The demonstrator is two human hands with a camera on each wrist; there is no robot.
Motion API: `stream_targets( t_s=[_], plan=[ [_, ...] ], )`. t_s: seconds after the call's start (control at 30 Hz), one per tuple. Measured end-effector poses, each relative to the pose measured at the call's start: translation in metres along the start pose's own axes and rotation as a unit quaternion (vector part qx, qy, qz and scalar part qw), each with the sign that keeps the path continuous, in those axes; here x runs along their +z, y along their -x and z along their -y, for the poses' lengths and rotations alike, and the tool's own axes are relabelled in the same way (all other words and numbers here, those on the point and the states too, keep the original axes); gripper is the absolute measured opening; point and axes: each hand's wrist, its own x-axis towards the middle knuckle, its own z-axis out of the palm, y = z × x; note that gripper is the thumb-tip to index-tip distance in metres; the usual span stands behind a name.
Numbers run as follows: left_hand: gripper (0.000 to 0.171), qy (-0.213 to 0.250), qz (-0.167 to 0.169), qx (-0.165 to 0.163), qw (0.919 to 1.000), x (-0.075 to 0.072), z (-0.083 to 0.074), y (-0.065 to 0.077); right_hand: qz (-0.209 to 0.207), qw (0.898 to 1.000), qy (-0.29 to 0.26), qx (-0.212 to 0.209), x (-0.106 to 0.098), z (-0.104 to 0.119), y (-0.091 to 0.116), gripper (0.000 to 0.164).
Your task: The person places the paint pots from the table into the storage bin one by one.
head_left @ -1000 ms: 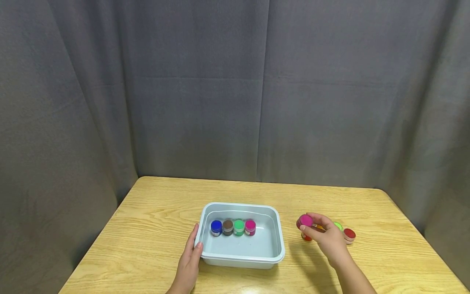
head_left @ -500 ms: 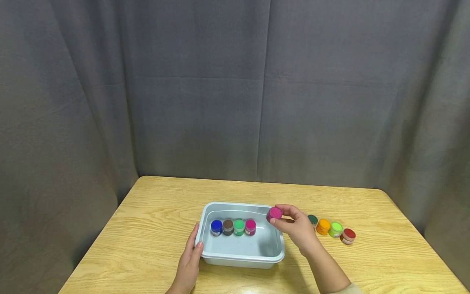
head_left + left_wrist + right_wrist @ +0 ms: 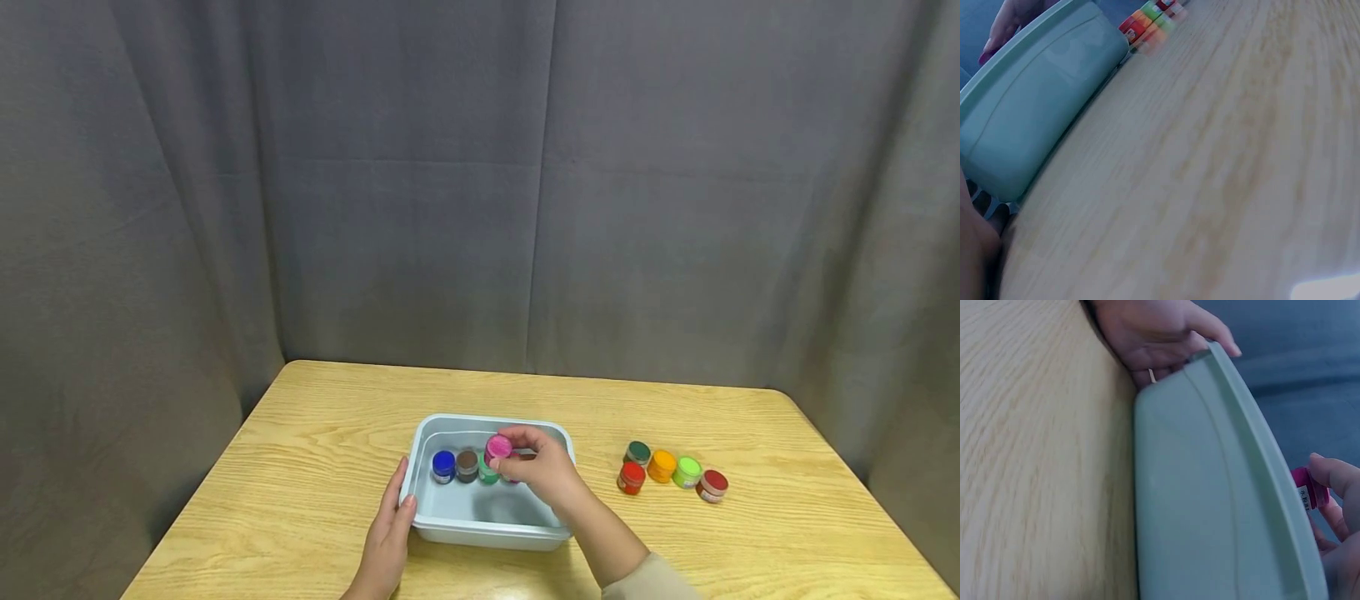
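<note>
In the head view my left hand [image 3: 386,531] rests against the left end of a pale blue plastic tub [image 3: 491,528], fingers along its outside and thumb by the front corner. My right hand [image 3: 546,469] pinches a magenta-lidded paint jar [image 3: 498,447] between thumb and fingers, above the tub floor. The right wrist view shows this paint jar [image 3: 1309,489] beyond the rim, with a white label. Inside the tub stand a blue jar [image 3: 443,467], a brown jar [image 3: 467,466] and a green jar [image 3: 487,473], partly covered. Another magenta jar is mostly hidden behind my right fingers.
On the wooden table [image 3: 300,467], right of the tub, stand a dark green jar [image 3: 637,452], a red jar [image 3: 632,478], an orange jar [image 3: 662,466], a lime jar [image 3: 687,472] and a dark red jar [image 3: 712,486]. Grey curtains [image 3: 405,250] hang behind.
My right hand has carried the magenta paint jar leftward from beside the table jars, across the rim and over the row inside the tub. My left hand stays at the tub's left end.
</note>
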Motion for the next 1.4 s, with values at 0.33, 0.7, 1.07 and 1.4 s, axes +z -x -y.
stream_targets(
  t_s=[0.33,0.7,1.07,1.4],
  plan=[
    [0.055,-0.008,-0.003,-0.007,0.9999,0.000,0.000,0.000,0.046,0.999,-0.004,-0.025,0.029,-0.004,-0.009,0.045],
    [0.054,0.000,-0.007,0.018,0.9998,0.000,0.004,0.001,0.070,0.996,0.039,-0.030,0.049,-0.010,-0.020,0.043],
    [0.053,-0.003,-0.001,0.011,0.9999,0.000,0.004,-0.001,0.090,0.991,0.098,-0.015,0.059,-0.009,-0.022,0.040],
    [0.054,0.000,0.007,0.007,0.9999,0.000,0.002,-0.001,0.083,0.980,0.177,-0.018,0.066,-0.009,-0.025,0.037]
  ],
)
